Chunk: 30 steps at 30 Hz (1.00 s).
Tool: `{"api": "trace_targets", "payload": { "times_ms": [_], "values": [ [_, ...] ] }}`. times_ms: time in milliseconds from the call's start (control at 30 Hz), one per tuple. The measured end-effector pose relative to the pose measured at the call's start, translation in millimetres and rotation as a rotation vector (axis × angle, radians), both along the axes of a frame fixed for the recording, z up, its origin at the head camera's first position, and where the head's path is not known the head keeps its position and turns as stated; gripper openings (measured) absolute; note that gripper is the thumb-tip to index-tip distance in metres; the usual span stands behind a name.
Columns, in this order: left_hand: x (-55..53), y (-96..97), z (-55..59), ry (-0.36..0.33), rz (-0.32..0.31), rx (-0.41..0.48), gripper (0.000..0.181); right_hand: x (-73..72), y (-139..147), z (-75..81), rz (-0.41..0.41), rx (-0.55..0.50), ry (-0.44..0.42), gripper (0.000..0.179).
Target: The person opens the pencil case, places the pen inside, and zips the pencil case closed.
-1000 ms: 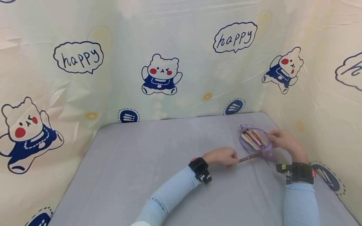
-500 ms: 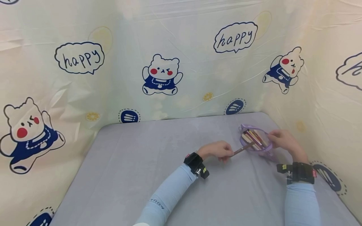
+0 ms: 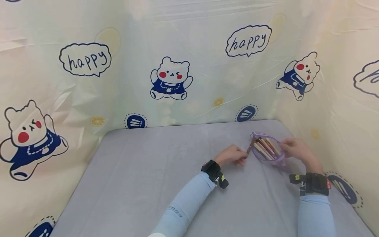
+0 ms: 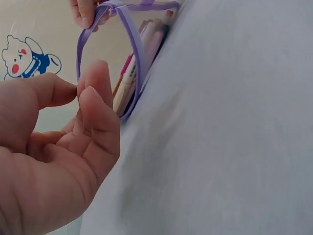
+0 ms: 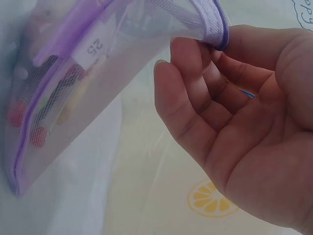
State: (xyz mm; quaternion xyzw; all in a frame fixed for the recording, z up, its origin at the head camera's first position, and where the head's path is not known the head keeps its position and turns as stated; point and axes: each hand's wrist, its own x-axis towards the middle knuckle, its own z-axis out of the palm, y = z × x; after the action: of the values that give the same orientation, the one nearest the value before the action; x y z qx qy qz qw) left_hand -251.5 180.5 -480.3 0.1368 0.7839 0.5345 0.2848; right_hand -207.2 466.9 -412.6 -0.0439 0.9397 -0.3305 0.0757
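Observation:
A mesh pencil pouch [image 3: 271, 162] with purple trim lies at the table's right side, its mouth held wide. Several pens and pencils [image 3: 266, 146] show inside it. My right hand [image 3: 299, 150] pinches the edge of the opening between thumb and fingers; the right wrist view shows this purple zipper edge [image 5: 213, 24] up close. To the left of the pouch, my left hand [image 3: 231, 154] pinches a slim brown pen [image 3: 250, 147] by its near end. The pen's far end is at the left of the pouch mouth. In the left wrist view the left hand's fingers [image 4: 100, 117] hide the pen.
The table [image 3: 165, 171] is covered in grey cloth, slightly wrinkled near the pouch. A printed curtain [image 3: 204, 79] with bears and lettering rises along the table's back and sides. Black camera straps [image 3: 211, 169] circle both wrists.
My left hand first drew back left and up, then moved slightly right. The brown pen swung from below the pouch, across its mouth, to its left side, tilting steeper. The right hand stayed put.

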Motion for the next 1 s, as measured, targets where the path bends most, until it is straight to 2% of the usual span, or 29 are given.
{"api": "trace_targets", "payload": {
  "times_ms": [167,467,667,1000],
  "values": [
    [0.6,7.9,-3.7,-0.111,0.023,0.096,0.02,-1.2,-1,-1.8,0.009,0.001,0.008,0.039],
    [-1.8,25.9,-7.4,-0.164,0.022,0.167,0.019,0.4,-5,2.0,0.009,0.004,0.002,0.04],
    [-3.8,39.2,-11.2,-0.261,0.086,0.229,0.018,1.1,-7,2.5,0.006,0.01,-0.009,0.041],
    [-1.2,67.1,-11.6,-0.36,0.176,0.323,0.014,-1.6,-7,-1.6,0.017,0.0,0.006,0.039]
  ]
}}
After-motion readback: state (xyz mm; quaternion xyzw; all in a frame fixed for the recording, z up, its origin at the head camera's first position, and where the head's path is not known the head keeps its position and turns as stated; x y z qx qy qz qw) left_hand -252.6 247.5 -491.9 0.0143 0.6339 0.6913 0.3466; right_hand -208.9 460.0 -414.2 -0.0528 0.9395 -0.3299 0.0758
